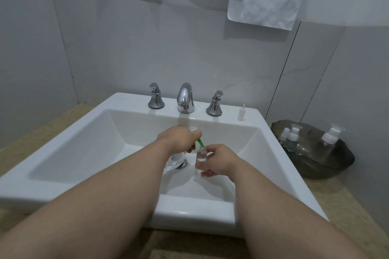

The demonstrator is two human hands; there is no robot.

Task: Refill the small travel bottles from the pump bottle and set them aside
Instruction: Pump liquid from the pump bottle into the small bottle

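Over the sink [130, 101], the pump bottle [174, 161] is being gripped by the left hand [179, 137], fingers curled round its top. Its green spout [199, 142] is being held at the mouth of the small travel bottle [200, 160], which is being pinched by the right hand [221, 159].

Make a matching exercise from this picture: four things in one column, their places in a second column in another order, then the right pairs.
1 small bottle
2 white cap
3 green spout
4 dark dish

a on the sink rim
b on the counter
c in the right hand
d on the pump bottle in the left hand

Pairs: 1-c, 2-a, 3-d, 4-b
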